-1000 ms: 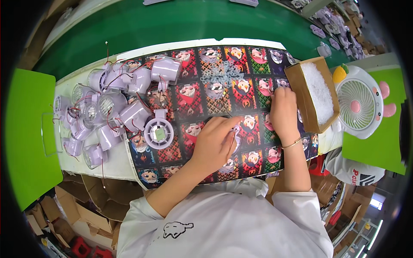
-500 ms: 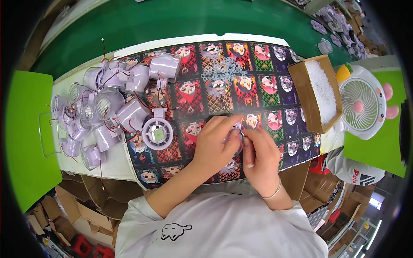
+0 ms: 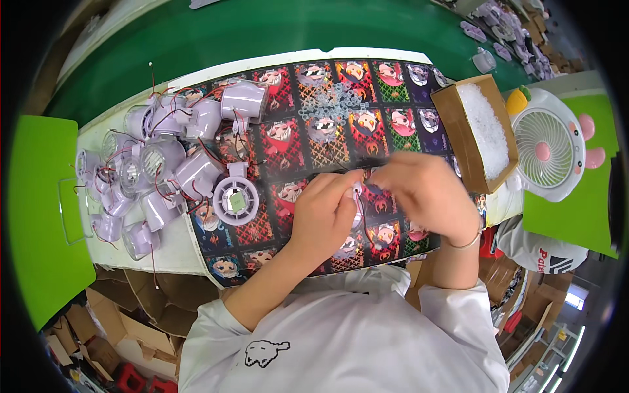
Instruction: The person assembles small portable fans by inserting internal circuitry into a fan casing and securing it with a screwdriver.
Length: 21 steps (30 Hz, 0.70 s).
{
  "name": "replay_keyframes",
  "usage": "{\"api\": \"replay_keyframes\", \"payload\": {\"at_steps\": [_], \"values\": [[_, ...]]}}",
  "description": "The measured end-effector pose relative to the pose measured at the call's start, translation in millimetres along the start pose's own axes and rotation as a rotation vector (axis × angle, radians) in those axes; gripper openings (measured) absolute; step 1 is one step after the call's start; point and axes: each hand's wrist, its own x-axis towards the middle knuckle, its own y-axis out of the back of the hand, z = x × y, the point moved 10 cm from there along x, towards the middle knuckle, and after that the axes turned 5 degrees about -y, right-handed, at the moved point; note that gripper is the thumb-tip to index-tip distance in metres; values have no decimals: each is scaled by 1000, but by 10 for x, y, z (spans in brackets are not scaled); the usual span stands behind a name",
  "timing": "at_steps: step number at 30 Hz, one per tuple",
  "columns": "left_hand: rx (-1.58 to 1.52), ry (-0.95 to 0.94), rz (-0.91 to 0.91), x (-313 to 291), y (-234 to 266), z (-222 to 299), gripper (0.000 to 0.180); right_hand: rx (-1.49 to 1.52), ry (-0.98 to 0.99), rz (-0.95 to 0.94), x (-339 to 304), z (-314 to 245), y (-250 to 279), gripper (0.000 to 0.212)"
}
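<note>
My left hand [image 3: 322, 213] is closed round a lilac plastic housing [image 3: 357, 213], which it mostly hides; a dark wire runs down from the part. Just to the right, my right hand [image 3: 429, 196] is raised with bent fingers, smeared by motion, so I cannot tell whether they hold anything. Both hands are over a dark mat [image 3: 288, 164] printed with cartoon figures. Left of my left hand lies a round lilac housing [image 3: 237, 202] with a pale green square inside. Beyond my hands is a scatter of small clear ring-like pieces [image 3: 334, 103].
At the left, several lilac housings [image 3: 157, 157] with red and black wires are heaped. An open cardboard box [image 3: 457, 134] of clear small pieces stands at the right, beside a white fan [image 3: 547, 147] with pink ears. A green surface [image 3: 275, 33] runs along the back.
My right hand has moved away from the held housing, to the right and a little farther up. My left hand stays closed on the housing, which now shows more.
</note>
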Motion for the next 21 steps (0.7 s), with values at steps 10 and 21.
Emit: {"api": "replay_keyframes", "payload": {"at_steps": [10, 21], "values": [[-467, 372, -22, -200, -26, -245, 42, -77, -363, 501, -254, 707, -13, 20], [-174, -19, 42, -415, 457, 434, 31, -264, -108, 394, 487, 599, -350, 12]]}}
